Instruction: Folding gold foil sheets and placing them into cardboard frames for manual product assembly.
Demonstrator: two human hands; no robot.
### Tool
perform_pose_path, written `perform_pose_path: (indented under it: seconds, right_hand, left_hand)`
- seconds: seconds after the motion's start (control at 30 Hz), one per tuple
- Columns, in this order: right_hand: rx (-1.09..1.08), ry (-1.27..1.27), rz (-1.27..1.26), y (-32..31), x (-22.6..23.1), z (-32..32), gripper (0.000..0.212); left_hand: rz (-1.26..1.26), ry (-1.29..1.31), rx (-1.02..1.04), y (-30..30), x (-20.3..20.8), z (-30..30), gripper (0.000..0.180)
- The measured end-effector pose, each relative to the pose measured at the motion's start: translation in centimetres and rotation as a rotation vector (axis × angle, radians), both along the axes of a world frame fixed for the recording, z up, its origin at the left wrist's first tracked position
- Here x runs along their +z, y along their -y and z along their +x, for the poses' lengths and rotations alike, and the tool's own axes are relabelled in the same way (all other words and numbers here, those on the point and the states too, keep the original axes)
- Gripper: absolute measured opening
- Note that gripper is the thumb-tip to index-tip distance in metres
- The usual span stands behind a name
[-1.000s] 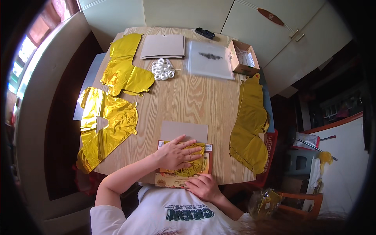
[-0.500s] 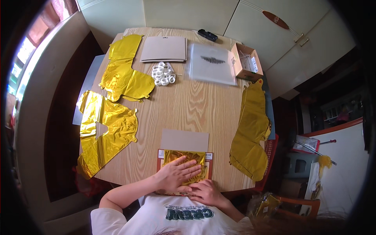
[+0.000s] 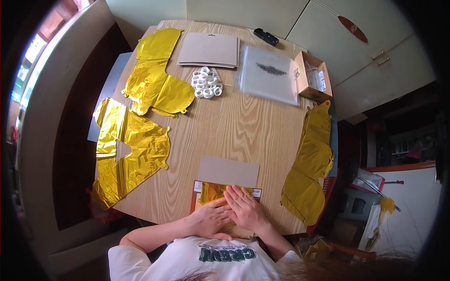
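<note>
Pressure on folded, shiny gold foil point(image 3: 212, 191)

Left hand point(image 3: 212, 220) and right hand point(image 3: 244, 209) lie flat over it, fingers straight with narrow gaps, pinching nothing visible. It rests on a rectangular, red-bordered printed card point(image 3: 194, 201); even, light strokes would likely smooth it best.

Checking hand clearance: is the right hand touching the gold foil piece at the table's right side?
Apart. The head view shows bare wooden tabletop between the right hand and that gold foil piece.
</note>
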State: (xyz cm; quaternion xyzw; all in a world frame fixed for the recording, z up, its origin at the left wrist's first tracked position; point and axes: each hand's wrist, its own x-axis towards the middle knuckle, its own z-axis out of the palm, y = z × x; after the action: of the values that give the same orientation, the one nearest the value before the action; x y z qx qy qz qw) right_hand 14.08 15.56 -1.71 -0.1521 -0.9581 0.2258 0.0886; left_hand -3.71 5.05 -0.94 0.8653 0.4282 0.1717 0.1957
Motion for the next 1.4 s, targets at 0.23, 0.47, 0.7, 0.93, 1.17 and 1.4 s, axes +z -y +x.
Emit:
perform_pose_path:
  seconds: [0.23, 0.47, 0.7, 0.93, 1.17, 1.4]
  right_hand:
    - [-0.051, -0.008, -0.017, 0.4, -0.3, 0.3, 0.051]
    - [-0.102, -0.027, 0.015, 0.8, -0.1, 0.5, 0.044]
    - [-0.117, 0.015, 0.089, 0.9, -0.9, 0.7, 0.035]
    - [-0.11, 0.02, 0.124, 0.8, -0.3, 0.6, 0.036]
    - [-0.159, 0.022, 0.048, 0.7, -0.2, 0.9, 0.05]
    - [-0.263, -0.025, 0.213, 1.2, -1.2, 0.7, 0.053]
  left_hand:
    - [-0.187, 0.062, -0.043, 0.8, 0.5, -0.2, 0.085]
    - [-0.144, 0.14, -0.062, 0.9, 0.6, -0.6, 0.073]
    - [-0.04, 0.139, 0.3, -2.2, 2.9, -1.3, 0.053]
    - [-0.027, -0.148, 0.43, -3.1, -0.2, -1.4, 0.074]
    - [-0.078, -0.28, 0.437, -1.3, 0.2, -1.6, 0.09]
    - [-0.121, -0.401, 0.417, 0.1, 0.2, -2.3, 0.073]
